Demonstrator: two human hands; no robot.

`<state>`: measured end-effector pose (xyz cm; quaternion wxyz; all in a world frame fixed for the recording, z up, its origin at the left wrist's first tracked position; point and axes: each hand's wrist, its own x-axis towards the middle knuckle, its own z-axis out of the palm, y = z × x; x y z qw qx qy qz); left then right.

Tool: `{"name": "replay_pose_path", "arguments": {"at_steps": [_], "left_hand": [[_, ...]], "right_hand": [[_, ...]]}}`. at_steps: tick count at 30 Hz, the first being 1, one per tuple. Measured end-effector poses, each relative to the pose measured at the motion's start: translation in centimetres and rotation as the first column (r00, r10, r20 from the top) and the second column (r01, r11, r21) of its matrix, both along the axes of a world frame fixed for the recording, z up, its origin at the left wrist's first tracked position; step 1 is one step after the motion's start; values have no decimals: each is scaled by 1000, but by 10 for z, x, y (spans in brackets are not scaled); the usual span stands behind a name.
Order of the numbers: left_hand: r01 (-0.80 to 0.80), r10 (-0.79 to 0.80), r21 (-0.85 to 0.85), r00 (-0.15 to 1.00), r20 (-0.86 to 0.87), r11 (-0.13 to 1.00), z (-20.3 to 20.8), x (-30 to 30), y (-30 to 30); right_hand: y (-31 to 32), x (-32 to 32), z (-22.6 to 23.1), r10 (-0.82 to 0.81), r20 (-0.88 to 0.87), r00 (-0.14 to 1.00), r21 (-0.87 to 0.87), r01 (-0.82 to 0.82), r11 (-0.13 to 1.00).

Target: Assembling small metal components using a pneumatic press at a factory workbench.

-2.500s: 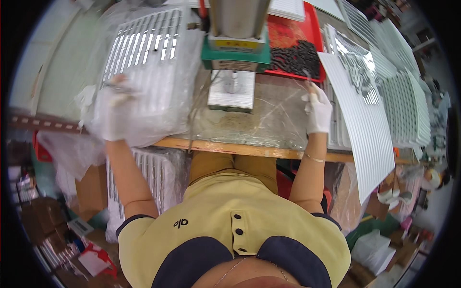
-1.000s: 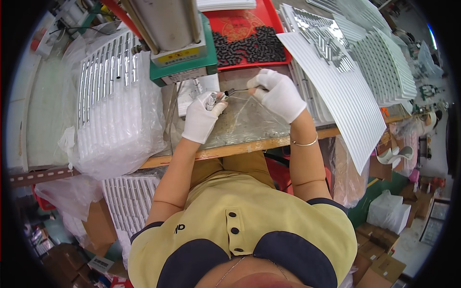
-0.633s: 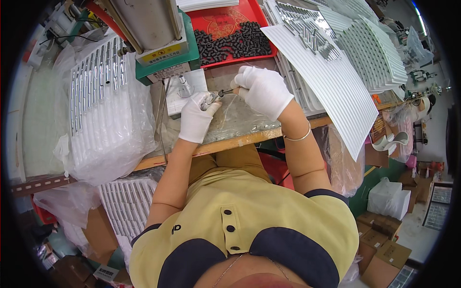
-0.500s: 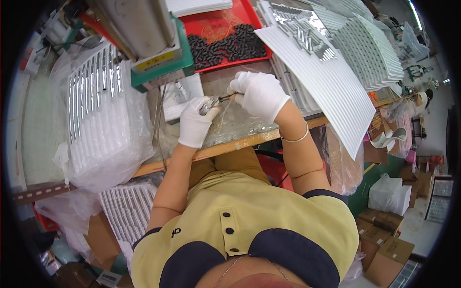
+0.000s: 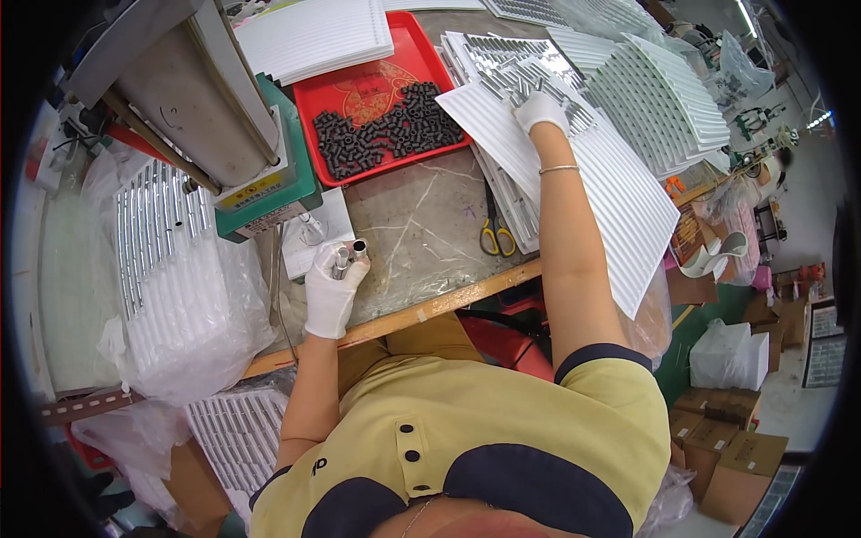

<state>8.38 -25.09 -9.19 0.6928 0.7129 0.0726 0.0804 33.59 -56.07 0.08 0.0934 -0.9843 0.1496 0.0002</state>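
Note:
My left hand (image 5: 330,291), in a white glove, is closed around short silver metal tubes (image 5: 342,262) above the near edge of the workbench. One of them turns a dark round opening upward. My right hand (image 5: 543,113), also gloved, is stretched far forward to a heap of similar loose tubes (image 5: 511,67) on white ribbed sheets (image 5: 619,188). Its fingertips are down among the tubes, and whether they grip one is hidden. Scissors (image 5: 496,235) with yellow-lined handles lie on the bench between my two arms.
A red tray (image 5: 309,94) holds many small black cylindrical parts (image 5: 359,148). Left of it stands a press (image 5: 193,99) on a green base, with a white block (image 5: 327,229) beside it. Plastic-wrapped tubes (image 5: 175,269) lie at the left, and stacked ribbed sheets (image 5: 664,103) at the far right.
My right hand has left my left hand and reached forward and right to the tube heap. My left hand keeps its tubes, now turned upright. The scissors have come into view.

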Motion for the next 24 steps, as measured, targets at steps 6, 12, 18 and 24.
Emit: {"name": "replay_pose_path", "arguments": {"at_steps": [6,12,18,24], "left_hand": [[-60,56,159,998,27,985,-1,5,6],[117,-115,10,983,-143,993,25,9,-6],[-3,-30,213,988,150,977,20,-8,0],[48,-40,55,990,-138,997,16,-12,7]], "right_hand": [[24,-34,15,92,344,935,301,-203,932],[110,-165,13,522,635,570,481,-820,310],[158,-197,-14,458,437,774,739,-599,308],[167,-203,-34,553,411,725,815,-564,134]]}}
